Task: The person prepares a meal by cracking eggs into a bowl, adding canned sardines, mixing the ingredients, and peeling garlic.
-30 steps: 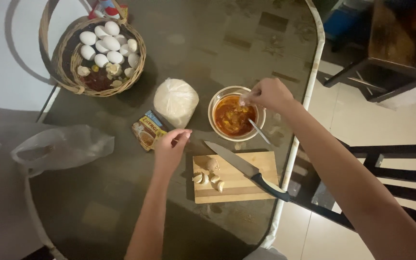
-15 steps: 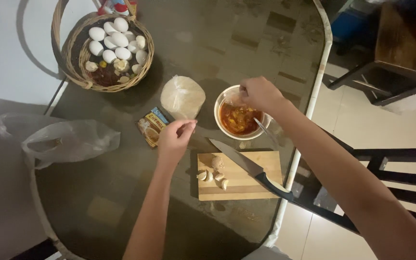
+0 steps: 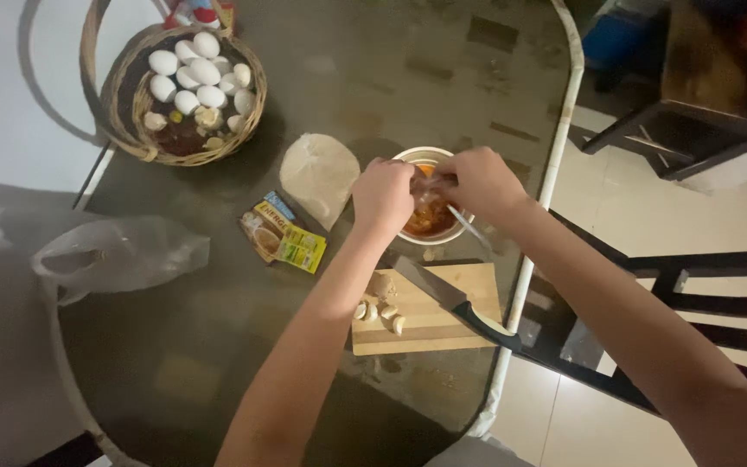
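Over the bowl (image 3: 430, 212) of orange sauce at the bench's right edge, left hand (image 3: 382, 197) and right hand (image 3: 480, 182) pinch a small clear packet (image 3: 430, 188) together. Risk: a jerk splashes sauce, or an elbow knocks the knife (image 3: 456, 303) off the cutting board (image 3: 430, 320).

Both hands, the left hand (image 3: 384, 195) and right hand (image 3: 482, 180), cover much of the small bowl (image 3: 409, 157) at frame centre, hiding what the fingers pinch. The knife (image 3: 451, 300) blade's tip vanishes under the left forearm. The wicker basket (image 3: 127, 138) handle is cut off by the top edge.
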